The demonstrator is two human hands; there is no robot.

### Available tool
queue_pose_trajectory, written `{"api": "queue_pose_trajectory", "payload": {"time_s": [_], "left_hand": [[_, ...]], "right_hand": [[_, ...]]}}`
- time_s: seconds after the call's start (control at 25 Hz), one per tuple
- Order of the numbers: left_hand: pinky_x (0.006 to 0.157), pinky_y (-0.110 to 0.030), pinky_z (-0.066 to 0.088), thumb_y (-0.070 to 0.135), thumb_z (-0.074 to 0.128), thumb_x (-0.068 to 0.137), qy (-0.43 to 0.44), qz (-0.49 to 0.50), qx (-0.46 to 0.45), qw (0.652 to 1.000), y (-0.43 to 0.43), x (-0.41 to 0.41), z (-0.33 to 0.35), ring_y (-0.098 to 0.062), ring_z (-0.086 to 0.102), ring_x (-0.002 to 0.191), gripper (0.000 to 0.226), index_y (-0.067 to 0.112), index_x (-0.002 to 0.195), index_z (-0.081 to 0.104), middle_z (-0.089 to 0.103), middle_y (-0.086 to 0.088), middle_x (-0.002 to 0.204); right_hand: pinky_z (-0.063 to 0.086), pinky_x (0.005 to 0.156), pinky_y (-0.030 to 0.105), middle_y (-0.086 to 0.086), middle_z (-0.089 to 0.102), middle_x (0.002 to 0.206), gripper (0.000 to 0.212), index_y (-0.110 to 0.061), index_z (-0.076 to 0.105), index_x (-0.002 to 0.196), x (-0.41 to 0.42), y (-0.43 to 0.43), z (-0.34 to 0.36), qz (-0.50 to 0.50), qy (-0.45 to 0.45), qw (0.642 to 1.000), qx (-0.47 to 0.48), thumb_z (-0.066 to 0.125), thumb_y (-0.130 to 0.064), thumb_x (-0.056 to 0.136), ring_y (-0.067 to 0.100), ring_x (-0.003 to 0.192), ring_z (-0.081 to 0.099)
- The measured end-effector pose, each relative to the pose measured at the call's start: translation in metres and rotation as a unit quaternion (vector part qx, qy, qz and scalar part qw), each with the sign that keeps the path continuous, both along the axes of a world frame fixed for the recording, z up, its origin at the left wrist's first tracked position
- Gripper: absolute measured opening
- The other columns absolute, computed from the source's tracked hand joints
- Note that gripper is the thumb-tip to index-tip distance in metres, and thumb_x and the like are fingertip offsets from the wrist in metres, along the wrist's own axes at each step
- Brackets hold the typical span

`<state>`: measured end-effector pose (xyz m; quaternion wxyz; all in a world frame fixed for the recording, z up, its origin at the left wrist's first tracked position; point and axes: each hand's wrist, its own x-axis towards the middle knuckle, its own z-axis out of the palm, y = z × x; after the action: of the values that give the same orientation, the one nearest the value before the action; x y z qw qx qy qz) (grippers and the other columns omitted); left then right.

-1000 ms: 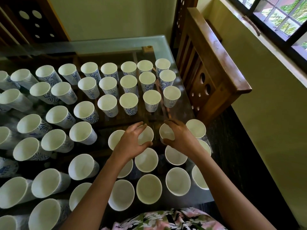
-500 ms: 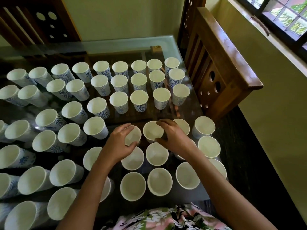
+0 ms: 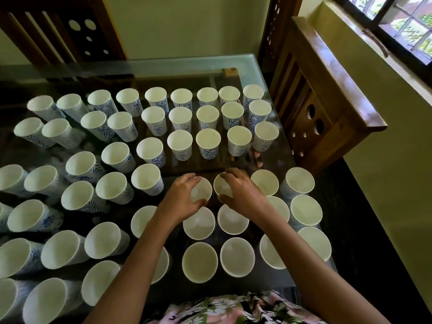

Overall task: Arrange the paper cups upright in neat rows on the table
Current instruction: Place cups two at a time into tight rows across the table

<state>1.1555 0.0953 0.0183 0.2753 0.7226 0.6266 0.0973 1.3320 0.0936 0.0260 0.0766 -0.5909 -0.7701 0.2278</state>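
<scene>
The paper cups [image 3: 182,142] look matt and smooth, plain white inside with a blue printed pattern on the outer walls. The desk [image 3: 163,66] has a glossy glass top that mirrors the cups, over a dark wooden frame. The chair [image 3: 327,94] beside it is varnished brown wood with a slight sheen. The floral garment [image 3: 233,309] is soft cloth.

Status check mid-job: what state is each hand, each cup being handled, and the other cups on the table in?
left white paper cup: upright, empty, rim gripped by left hand.
right white paper cup: upright, empty, rim gripped by right hand.
left hand: fingers and thumb curled round that rim.
right hand: likewise curled round its cup's rim.
other blue-patterned white paper cups: upright, empty, standing in rows.
</scene>
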Motion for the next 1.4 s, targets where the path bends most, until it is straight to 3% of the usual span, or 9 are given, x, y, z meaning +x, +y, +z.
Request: {"api": "queue_pose_trajectory", "payload": {"time_s": [1.4], "left_hand": [[0.107, -0.036, 0.031, 0.025, 0.068, 0.081, -0.034, 0.011, 0.017, 0.999, -0.0022, -0.0019, -0.0025, -0.022, 0.03, 0.135, 0.06, 0.016, 0.136, 0.045, 0.034, -0.003, 0.148]], "right_hand": [[0.037, 0.102, 0.032, 0.006, 0.04, 0.142, 0.059, -0.013, 0.043, 0.137, 0.0052, -0.0071, -0.0031, -0.04, 0.035, 0.999, 0.013, 0.066, -0.027, 0.085, 0.023, 0.129, 0.037]]}}
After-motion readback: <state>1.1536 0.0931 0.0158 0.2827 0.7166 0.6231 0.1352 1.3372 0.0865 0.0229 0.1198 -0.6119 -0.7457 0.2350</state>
